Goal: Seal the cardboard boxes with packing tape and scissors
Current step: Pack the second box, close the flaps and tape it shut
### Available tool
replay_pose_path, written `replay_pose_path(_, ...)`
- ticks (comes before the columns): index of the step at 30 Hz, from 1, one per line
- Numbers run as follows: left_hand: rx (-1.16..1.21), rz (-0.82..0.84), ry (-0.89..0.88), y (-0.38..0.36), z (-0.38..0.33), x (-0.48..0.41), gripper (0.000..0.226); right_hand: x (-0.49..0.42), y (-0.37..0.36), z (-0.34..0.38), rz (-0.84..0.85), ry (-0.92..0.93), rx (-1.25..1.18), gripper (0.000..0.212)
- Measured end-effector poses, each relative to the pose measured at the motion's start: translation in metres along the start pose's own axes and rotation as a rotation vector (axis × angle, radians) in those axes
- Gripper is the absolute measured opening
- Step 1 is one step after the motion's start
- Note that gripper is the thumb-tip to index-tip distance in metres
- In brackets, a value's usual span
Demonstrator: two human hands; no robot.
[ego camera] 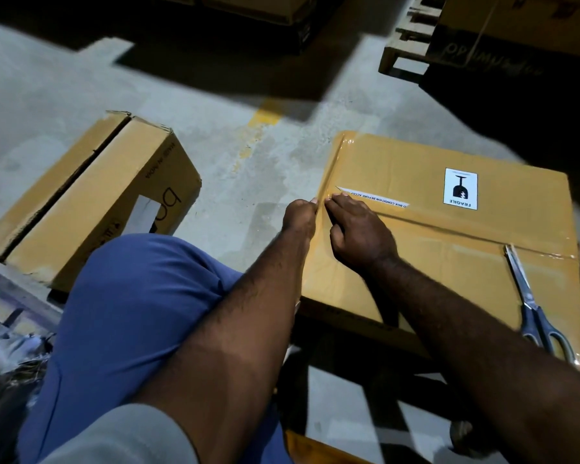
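A large flat cardboard box (449, 249) with a FRAGILE label lies in front of me on the right. Clear packing tape (332, 162) runs along its left edge and shines over the top seam. My left hand (298, 217) is curled at that left edge and pinches the tape against the box's side. My right hand (359, 229) rests on the box top just beside it, fingertips pressing the tape at the edge. Scissors (533, 303) with grey handles lie closed on the right part of the box top. No tape roll is in view.
A second cardboard box (91, 202) lies tipped on the concrete floor to the left. My knee in blue trousers (131, 313) fills the lower left. A wooden pallet (406, 45) with boxes stands at the back right, and more boxes sit in shadow at the top.
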State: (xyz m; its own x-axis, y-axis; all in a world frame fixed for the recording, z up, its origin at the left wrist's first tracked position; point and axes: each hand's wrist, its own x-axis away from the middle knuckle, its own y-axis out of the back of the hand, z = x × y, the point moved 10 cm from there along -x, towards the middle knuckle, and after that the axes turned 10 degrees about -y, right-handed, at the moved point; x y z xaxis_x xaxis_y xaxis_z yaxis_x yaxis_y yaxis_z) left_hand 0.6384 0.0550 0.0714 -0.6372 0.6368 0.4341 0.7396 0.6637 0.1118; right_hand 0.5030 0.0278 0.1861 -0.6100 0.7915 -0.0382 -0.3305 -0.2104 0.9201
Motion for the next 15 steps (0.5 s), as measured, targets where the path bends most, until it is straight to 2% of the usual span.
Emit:
replay_pose_path(3, 0.041, 0.023, 0.044, 0.001, -0.007, 0.009, 0.031, 0.0, -0.002, 0.0, 0.005, 0.01, 0.017, 0.06)
replay_pose_path(7, 0.215, -0.022, 0.142, 0.007, -0.015, 0.033, 0.017, 0.0, 0.0, 0.001, -0.001, 0.019, 0.024, 0.063)
replay_pose_path(8, 0.267, -0.038, 0.178, 0.007, -0.01, 0.035, 0.028, -0.001, 0.0, 0.001, -0.004, 0.021, 0.028, 0.063)
replay_pose_path(10, 0.38, -0.07, 0.261, 0.009, 0.007, 0.035, 0.067, -0.001, -0.002, 0.001, 0.0, 0.031, 0.037, 0.062)
replay_pose_path(11, 0.376, -0.08, 0.275, 0.01, 0.01, 0.035, 0.077, -0.001, -0.003, 0.002, 0.005, 0.041, 0.045, 0.062)
replay_pose_path(13, 0.164, -0.135, 0.138, 0.02, 0.001, 0.027, 0.073, -0.002, -0.005, 0.001, 0.011, 0.055, 0.058, 0.062)
replay_pose_path(15, -0.215, -0.258, -0.209, 0.034, -0.042, 0.03, 0.045, -0.003, -0.007, 0.0, 0.017, 0.051, 0.056, 0.063)
